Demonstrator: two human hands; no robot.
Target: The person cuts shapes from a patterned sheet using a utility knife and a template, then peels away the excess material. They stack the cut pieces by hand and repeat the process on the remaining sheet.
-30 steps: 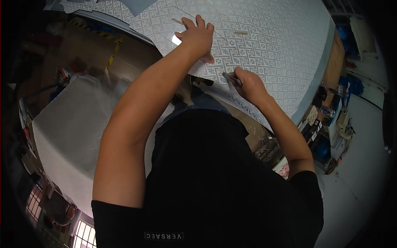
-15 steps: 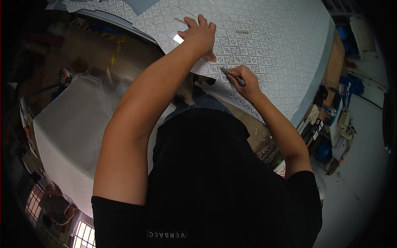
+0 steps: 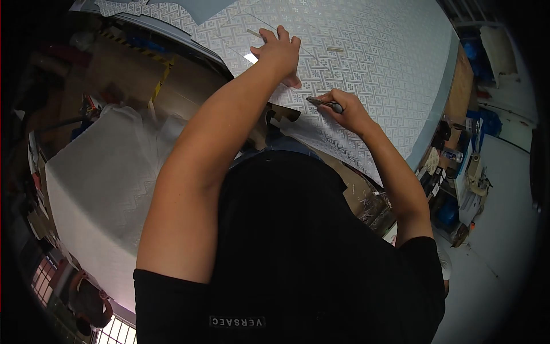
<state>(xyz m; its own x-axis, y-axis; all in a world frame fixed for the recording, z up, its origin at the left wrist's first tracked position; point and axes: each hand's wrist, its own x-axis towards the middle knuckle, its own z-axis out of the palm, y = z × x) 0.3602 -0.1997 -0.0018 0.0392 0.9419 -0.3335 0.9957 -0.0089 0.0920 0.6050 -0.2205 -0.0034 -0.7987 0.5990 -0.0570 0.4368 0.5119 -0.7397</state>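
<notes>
My left hand [image 3: 279, 54] is spread on a clear, straight-edged plate [image 3: 252, 58] lying over white and grey patterned fabric [image 3: 378, 69]. The plate catches a bright reflection beside the wrist. To the right, my right hand [image 3: 346, 110] grips a utility knife [image 3: 329, 105] with a dark body. Its metal tip points left and rests close over the fabric near the front edge, a short way below the left hand's thumb. A loose part of the fabric hangs down over the table edge in front of me.
Short flat strips [image 3: 335, 50] lie on the fabric. Grey-blue material [image 3: 205, 8] lies at the far edge. Pale cloth [image 3: 97, 178] is draped at the left, near yellow-black tape [image 3: 162, 80]. Shelves of mixed items stand at the right. Another person [image 3: 89, 301] is at lower left.
My right hand has shifted slightly to the right and the knife lies flatter. My left hand stays spread on the clear plate. The whole view has shifted a little.
</notes>
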